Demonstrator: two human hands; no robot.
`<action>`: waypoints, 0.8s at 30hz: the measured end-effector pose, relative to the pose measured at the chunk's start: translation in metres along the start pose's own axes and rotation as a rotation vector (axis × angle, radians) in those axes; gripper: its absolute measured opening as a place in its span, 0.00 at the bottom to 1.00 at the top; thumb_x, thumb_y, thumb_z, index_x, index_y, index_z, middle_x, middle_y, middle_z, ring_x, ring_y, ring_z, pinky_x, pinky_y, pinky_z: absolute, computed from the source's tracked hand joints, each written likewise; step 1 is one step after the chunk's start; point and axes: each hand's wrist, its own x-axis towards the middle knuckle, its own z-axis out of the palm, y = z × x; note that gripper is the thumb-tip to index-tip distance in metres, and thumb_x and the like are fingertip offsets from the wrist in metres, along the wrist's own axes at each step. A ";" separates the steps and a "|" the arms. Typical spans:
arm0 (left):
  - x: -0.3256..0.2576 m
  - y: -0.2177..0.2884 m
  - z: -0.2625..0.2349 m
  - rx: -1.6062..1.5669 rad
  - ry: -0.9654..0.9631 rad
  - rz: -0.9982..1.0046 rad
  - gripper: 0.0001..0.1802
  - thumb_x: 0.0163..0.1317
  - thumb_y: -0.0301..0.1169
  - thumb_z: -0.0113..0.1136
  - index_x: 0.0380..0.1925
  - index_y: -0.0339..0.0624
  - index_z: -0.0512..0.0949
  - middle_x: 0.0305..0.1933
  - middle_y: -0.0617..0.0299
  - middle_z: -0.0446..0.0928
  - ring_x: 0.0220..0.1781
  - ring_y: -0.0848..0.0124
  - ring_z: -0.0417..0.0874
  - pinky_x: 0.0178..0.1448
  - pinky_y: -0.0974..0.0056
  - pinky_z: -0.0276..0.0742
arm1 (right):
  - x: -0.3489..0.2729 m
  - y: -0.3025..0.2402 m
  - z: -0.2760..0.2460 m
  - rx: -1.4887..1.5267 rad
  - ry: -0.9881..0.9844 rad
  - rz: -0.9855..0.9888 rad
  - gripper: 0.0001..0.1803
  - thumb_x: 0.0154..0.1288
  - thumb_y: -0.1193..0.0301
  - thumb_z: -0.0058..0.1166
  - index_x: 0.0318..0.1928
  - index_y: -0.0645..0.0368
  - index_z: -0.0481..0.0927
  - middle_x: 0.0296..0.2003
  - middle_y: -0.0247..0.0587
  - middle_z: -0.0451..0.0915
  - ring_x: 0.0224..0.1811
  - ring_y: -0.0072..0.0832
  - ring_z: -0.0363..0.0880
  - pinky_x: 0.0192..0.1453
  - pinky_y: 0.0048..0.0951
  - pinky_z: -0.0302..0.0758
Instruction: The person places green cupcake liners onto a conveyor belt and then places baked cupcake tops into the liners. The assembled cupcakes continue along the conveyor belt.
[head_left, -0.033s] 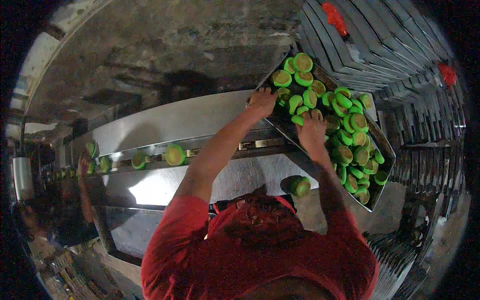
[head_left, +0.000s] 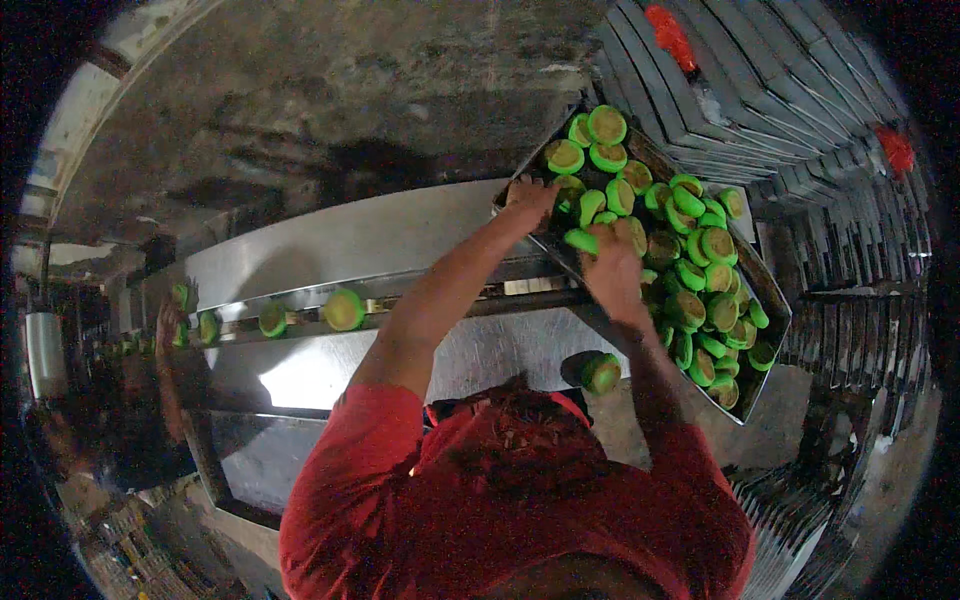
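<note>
bright green rounded piece point(head_left: 579, 241) sat crosswise just left of the right hand point(head_left: 612, 260), pinched in its curled grasp, over the dark metal tray point(head_left: 771, 287); whether the half-curled left hand point(head_left: 530, 198) held anything was unclear.

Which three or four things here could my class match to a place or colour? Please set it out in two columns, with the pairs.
Things:
1. Left hand
2. Right hand
3. Shirt
4. Track

Places or colours:
A. red
B. under a spaced row of green pieces
C. at the left edge of the tray
D. among the tray's pieces

Pairs: 1-C, 2-D, 3-A, 4-B
</note>
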 end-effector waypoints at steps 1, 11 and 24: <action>0.008 0.007 -0.002 -0.017 -0.083 0.015 0.36 0.55 0.35 0.61 0.67 0.54 0.65 0.55 0.48 0.78 0.57 0.49 0.78 0.56 0.45 0.77 | -0.010 -0.003 0.026 0.176 0.036 -0.091 0.21 0.54 0.67 0.65 0.48 0.58 0.77 0.46 0.52 0.76 0.52 0.53 0.75 0.57 0.48 0.71; -0.160 -0.108 -0.037 -1.297 0.488 -0.337 0.23 0.51 0.26 0.65 0.50 0.46 0.77 0.51 0.60 0.78 0.51 0.66 0.79 0.57 0.61 0.75 | 0.019 0.028 0.081 0.085 0.211 -0.127 0.22 0.57 0.60 0.62 0.52 0.53 0.80 0.45 0.49 0.80 0.45 0.48 0.79 0.50 0.49 0.75; -0.369 -0.273 0.050 -0.401 0.815 -0.785 0.22 0.56 0.24 0.61 0.53 0.46 0.79 0.60 0.42 0.71 0.64 0.46 0.71 0.66 0.49 0.69 | 0.000 -0.057 0.095 0.817 0.064 -0.034 0.40 0.46 0.75 0.69 0.61 0.55 0.64 0.56 0.55 0.72 0.61 0.53 0.70 0.65 0.46 0.68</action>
